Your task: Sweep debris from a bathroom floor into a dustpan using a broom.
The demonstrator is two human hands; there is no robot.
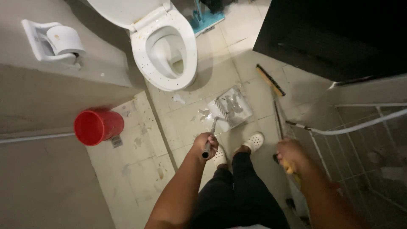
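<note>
at the bottom of the frame two bare forearms rise from either side of dark trousers, and below the hands two white clogs (254,141) stand on pale floor tiles (140,169). the left hand (205,145), just left of centre, is closed in a fist around the top of a grey dustpan handle (210,135), which runs up and to the right to a white dustpan (231,108) resting on the floor in the middle of the frame; pale scraps of litter lie in the pan and just beside it to the left. the right hand (290,154), lower right of centre, is wrapped around a yellow grip at the end of a thin broom stick (277,118). the stick goes up the frame to a broom head (270,80) with dark bristles, lying on the tiles just right of the dustpan and apart from it. the hands are well apart, each clamped on its own tool.

at mid left a red bucket (97,126) stands against a low grey ledge, on stained tiles. on the right a white hose (360,124) curves across a dim tiled area, under a large dark panel in the upper right.

further up, at top centre, a white toilet (165,55) has its seat down and lid raised, the seat speckled with dark spots. in the upper left a white holder with a toilet paper roll (63,40) is fixed to the grey wall. at the top edge, right of the toilet, a teal object sits on the floor, too cropped to tell what it is.
</note>
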